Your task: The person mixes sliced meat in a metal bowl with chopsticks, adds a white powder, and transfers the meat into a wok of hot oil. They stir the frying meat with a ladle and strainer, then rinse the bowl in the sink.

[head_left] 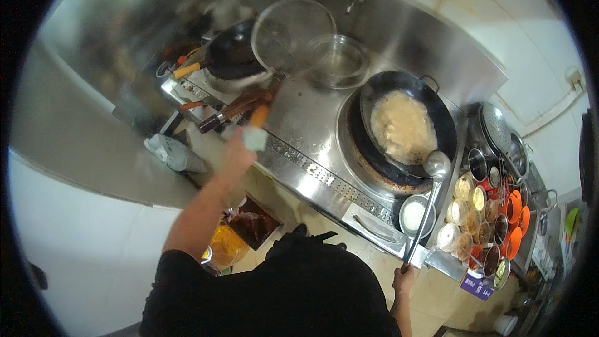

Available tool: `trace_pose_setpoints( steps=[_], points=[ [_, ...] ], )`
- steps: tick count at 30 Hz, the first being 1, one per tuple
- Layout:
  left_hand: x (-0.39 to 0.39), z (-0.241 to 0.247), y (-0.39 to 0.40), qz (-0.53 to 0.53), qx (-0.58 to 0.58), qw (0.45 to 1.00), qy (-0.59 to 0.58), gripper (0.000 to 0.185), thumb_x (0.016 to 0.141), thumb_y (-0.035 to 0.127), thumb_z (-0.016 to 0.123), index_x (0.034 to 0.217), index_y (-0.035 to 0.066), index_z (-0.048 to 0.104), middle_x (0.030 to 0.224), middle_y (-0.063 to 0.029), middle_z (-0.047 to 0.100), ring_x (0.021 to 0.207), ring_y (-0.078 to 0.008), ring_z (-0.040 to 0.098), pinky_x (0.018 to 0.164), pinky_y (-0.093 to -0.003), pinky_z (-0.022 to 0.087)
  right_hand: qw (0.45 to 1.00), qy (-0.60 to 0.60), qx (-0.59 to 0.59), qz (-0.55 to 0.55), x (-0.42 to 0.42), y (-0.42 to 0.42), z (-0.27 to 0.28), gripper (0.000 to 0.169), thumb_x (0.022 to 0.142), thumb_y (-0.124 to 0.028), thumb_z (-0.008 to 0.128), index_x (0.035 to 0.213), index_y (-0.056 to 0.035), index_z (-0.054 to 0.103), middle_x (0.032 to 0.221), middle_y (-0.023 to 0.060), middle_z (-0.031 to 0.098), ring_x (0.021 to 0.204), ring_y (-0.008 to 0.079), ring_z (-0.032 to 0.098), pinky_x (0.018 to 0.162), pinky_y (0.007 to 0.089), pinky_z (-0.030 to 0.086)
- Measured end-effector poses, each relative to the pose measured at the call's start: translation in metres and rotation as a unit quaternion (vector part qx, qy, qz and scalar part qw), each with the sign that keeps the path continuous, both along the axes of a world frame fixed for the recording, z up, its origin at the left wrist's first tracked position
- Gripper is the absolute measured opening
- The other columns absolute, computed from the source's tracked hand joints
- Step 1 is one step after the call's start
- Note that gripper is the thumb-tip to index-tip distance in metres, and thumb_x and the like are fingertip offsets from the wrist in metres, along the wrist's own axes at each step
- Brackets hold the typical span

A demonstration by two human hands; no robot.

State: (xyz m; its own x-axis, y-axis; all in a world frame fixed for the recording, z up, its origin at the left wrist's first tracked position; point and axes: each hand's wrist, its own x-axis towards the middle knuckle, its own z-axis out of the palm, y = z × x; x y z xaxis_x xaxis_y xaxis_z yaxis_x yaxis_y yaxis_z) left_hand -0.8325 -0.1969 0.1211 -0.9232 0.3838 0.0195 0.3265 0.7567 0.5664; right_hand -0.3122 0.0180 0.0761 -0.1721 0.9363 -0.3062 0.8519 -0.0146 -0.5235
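My right hand point(403, 280) grips the end of a long-handled steel ladle point(436, 171). The ladle's bowl rests at the near rim of a black wok point(444, 117) on the right burner. Pale yellow, foaming contents point(405, 126) fill the middle of that wok. Blurred by motion, my left hand point(237, 152) is over the stove's front edge, closed on a pale green, cloth-like bundle point(255, 139). An orange handle point(259, 116) lies just beyond the bundle; whether I hold it too is unclear. Farther back, a round mesh strainer point(294, 32) overlaps a steel basin point(339, 62).
A second black wok point(234, 51) with a wooden handle sits at the left. Right of the burner are a small pan of white contents point(414, 216) and several seasoning tubs point(472, 222). A cardboard box point(259, 227) and a yellow container point(229, 248) stand low before me.
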Motion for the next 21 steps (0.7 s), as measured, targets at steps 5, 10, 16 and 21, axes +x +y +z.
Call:
trace_pose_setpoints(
  steps=[5, 10, 16, 21],
  points=[
    [-0.204, -0.016, 0.02, -0.066, -0.067, 0.993, 0.067, 0.068, 0.069, 0.027, 0.071, 0.122, -0.006, 0.044, 0.109, -0.0246, 0.058, 0.103, -0.037, 0.056, 0.086, -0.0409, 0.046, 1.0, -0.018, 0.017, 0.008, -0.003, 0.027, -0.011, 0.02, 0.073, -0.009, 0.061, 0.088, 0.0004, 0.05, 0.073, 0.0158, 0.054, 0.068, 0.0326, 0.054, 0.064, 0.0411, 0.045],
    [-0.31, -0.022, 0.049, -0.263, -0.46, 0.814, 0.238, 0.028, 0.084, 0.02, 0.054, 0.106, 0.003, 0.062, 0.101, -0.0162, 0.064, 0.099, -0.0307, 0.059, 0.087, -0.0416, 0.042, 0.998, -0.026, 0.019, -0.061, 0.006, 0.077, -0.012, 0.025, 0.077, -0.014, 0.059, 0.098, -0.0014, 0.053, 0.086, 0.0197, 0.061, 0.086, 0.0375, 0.058, 0.077, 0.043, 0.046],
    [-0.333, -0.008, 0.107, -0.254, -0.445, 0.818, 0.261, 0.028, 0.087, 0.017, 0.051, 0.107, -0.002, 0.057, 0.105, -0.0195, 0.062, 0.091, -0.0336, 0.06, 0.08, -0.0395, 0.045, 0.99, -0.068, -0.056, -0.112, 0.038, 0.101, -0.013, 0.029, 0.079, -0.022, 0.055, 0.103, -0.0065, 0.057, 0.098, 0.0186, 0.062, 0.093, 0.0358, 0.059, 0.082, 0.0449, 0.047],
    [-0.21, 0.043, 0.168, 0.004, -0.047, 0.955, 0.292, 0.034, 0.087, 0.019, 0.051, 0.116, 0.0, 0.056, 0.109, -0.0186, 0.061, 0.089, -0.0324, 0.061, 0.076, -0.039, 0.048, 0.986, -0.068, -0.07, -0.132, 0.088, 0.118, -0.015, 0.027, 0.076, -0.021, 0.058, 0.098, -0.0061, 0.06, 0.095, 0.0182, 0.063, 0.091, 0.0343, 0.061, 0.08, 0.0434, 0.048]
  ],
)
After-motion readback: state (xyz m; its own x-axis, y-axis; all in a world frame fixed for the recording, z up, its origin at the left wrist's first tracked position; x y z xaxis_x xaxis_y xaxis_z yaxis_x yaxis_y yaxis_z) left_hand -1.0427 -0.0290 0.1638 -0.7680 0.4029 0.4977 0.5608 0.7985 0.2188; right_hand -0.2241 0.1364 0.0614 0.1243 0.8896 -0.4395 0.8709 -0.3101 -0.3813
